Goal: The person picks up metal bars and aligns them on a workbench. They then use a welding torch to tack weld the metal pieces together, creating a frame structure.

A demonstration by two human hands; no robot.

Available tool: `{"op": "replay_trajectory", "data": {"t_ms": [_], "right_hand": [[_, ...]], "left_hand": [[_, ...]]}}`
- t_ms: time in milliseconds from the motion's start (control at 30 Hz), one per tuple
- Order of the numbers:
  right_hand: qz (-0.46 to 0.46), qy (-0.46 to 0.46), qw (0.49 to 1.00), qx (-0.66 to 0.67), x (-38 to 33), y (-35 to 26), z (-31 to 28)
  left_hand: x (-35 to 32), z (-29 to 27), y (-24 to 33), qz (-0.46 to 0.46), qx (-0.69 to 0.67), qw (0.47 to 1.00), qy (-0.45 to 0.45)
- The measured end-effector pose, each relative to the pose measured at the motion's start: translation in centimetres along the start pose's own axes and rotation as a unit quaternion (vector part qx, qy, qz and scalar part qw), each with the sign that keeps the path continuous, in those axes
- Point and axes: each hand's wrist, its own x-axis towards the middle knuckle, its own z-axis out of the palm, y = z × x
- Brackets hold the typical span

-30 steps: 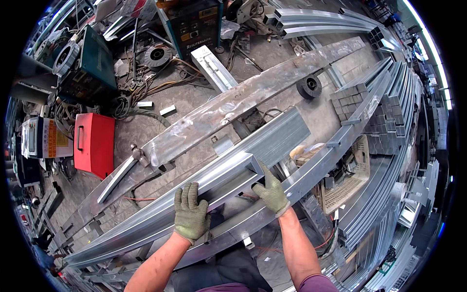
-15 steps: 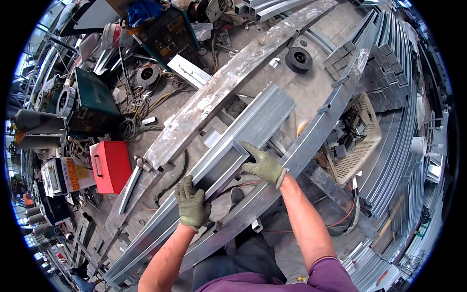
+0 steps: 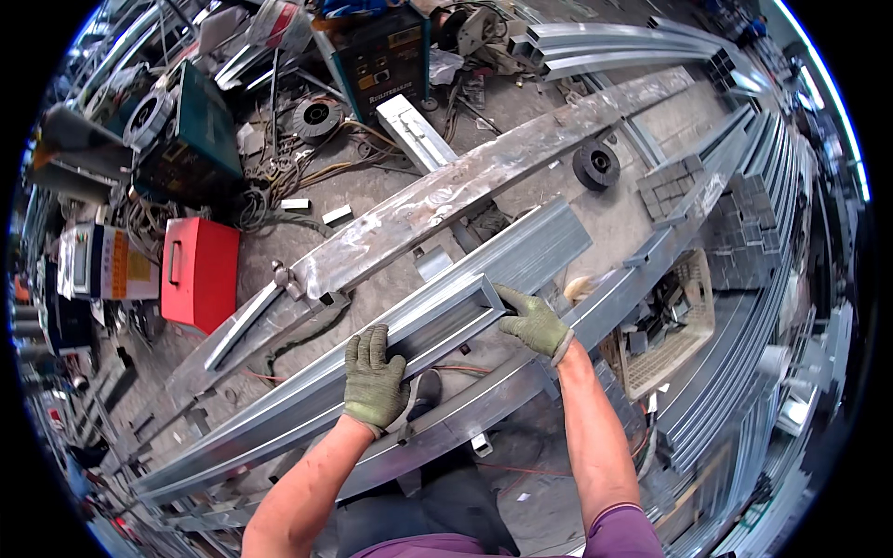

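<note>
Galvanised steel channel (image 3: 437, 321): my left hand (image 3: 374, 379) flat on its side, right hand (image 3: 533, 322) clasps end; aligning on long rail (image 3: 279, 418) looks unfinished.

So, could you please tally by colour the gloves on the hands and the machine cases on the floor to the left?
Green gloves: 2, on the left hand and the right hand
Red case: 1
Dark green welder: 1
Total: 4
</note>
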Motion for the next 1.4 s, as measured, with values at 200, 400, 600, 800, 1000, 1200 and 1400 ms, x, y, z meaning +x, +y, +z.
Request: {"op": "replay_trajectory", "data": {"t_ms": [200,400,600,800,1000,1200,1400], "right_hand": [[0.004,0.043,0.999,0.018,-0.5,-0.6,1.5],[-0.031,0.073,0.997,0.009,-0.6,0.1,3.0],[-0.040,0.085,0.996,0.000,-0.5,0.2,3.4],[-0.046,0.111,0.993,-0.019,-0.2,0.2,4.0],[-0.019,0.108,0.994,-0.004,-0.3,0.9,4.0],[-0.014,0.102,0.995,0.002,-0.2,1.1,3.9],[-0.043,0.091,0.995,-0.002,-0.1,0.5,3.7]], "left_hand": [[0.0,-0.1,-0.1,-0.009,-0.004,1.000,-0.002],[0.1,-0.3,-0.1,-0.016,-0.029,0.999,-0.001],[0.4,-0.5,-0.3,-0.013,-0.052,0.999,0.003],[0.6,-0.1,-0.2,-0.009,-0.045,0.999,0.003],[1.1,-0.4,-0.2,-0.005,-0.050,0.999,-0.007],[1.0,0.0,-0.5,0.002,-0.039,0.999,-0.010],[1.0,-0.4,-0.4,-0.005,-0.039,0.999,-0.013]]}}
